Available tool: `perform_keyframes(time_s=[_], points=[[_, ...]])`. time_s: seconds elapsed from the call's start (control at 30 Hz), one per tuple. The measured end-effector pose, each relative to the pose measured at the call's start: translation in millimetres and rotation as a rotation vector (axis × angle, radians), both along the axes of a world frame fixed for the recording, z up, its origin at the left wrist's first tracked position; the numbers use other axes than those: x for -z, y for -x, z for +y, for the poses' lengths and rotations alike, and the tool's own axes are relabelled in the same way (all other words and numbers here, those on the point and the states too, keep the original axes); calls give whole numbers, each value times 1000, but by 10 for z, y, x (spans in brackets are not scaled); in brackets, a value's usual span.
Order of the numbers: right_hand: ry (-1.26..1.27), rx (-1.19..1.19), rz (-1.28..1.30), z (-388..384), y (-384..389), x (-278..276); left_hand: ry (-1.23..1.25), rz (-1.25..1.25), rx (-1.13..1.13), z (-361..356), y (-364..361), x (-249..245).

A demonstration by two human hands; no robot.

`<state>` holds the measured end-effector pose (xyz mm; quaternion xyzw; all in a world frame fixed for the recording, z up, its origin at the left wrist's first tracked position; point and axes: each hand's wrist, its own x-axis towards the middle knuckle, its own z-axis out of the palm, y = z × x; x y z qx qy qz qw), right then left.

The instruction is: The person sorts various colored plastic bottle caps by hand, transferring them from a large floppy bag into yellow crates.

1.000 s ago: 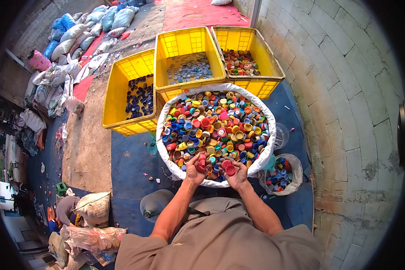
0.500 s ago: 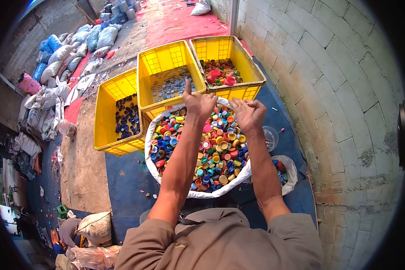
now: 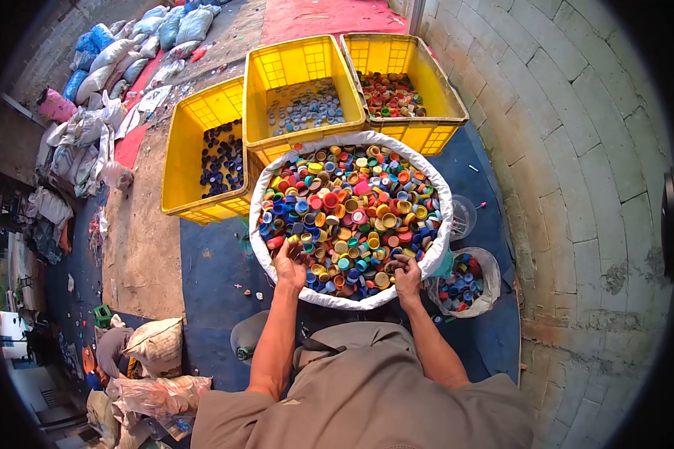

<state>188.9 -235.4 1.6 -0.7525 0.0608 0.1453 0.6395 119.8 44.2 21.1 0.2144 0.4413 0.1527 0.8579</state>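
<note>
Your left hand (image 3: pixel 290 263) rests palm down at the near edge of the bottle caps (image 3: pixel 352 202), fingers curled into the heap; whether they clamp a cap cannot be told. Your right hand (image 3: pixel 407 273) lies beside it on the same near edge, well apart from the left, fingers bent onto the caps; its hold likewise cannot be told. The caps under both hands are mixed in colour: red, yellow, blue, green and orange. They fill a white sack (image 3: pixel 329 299) with its mouth rolled open, and its rim runs just below both wrists. Just right of your right hand, outside the sack, stands a small clear bag (image 3: pixel 494 273) partly filled with mixed caps. Beyond that bag, against the sack's right side, sits a clear plastic tub (image 3: pixel 463 217). Past the far rim of the sack, ahead of both hands, stand three yellow crates. The left crate (image 3: pixel 176 157) holds dark blue caps, the middle crate (image 3: pixel 299 56) holds pale grey-blue caps, and the right crate (image 3: pixel 427 138) holds mostly red caps. Sack and bag stand on a blue mat (image 3: pixel 210 277). Far off to the left of your left hand lie stuffed sacks (image 3: pixel 127 52).
</note>
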Motion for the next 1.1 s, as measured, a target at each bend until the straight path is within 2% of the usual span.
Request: perform_keyframes(time_s=[0.1, 0.23, 0.3, 0.4, 0.5, 0.6, 0.7, 0.8, 0.93, 1.03, 1.1], points=[[327, -201, -124, 44, 251, 60, -110, 94, 15, -58, 400, 124], [503, -410, -509, 304, 277, -13, -166, 180, 60, -171, 702, 179], [419, -420, -467, 496, 210, 68, -201, 201, 80, -225, 746, 149], [468, -488, -524, 860, 76, -102, -184, 175, 122, -291, 791, 103], [452, -509, -630, 1224, -73, -12, -178, 161, 172, -344, 825, 120], [505, -558, -708, 1519, -183, 29, -186, 162, 193, -379, 893, 121], [583, -625, -656, 1706, -216, -12, -206, 157, 198, -369, 924, 100], [610, -614, -767, 1751, -243, 78, -244, 159, 215, -317, 867, 70], [139, -583, -600, 1692, -142, 124, -554, 187, 345, -232, 620, -70], [60, -644, -579, 1536, 20, -155, -679, 172, 400, -222, 397, -58], [55, -645, -554, 1436, 96, -156, -627, 116, 436, -251, 337, -25]])
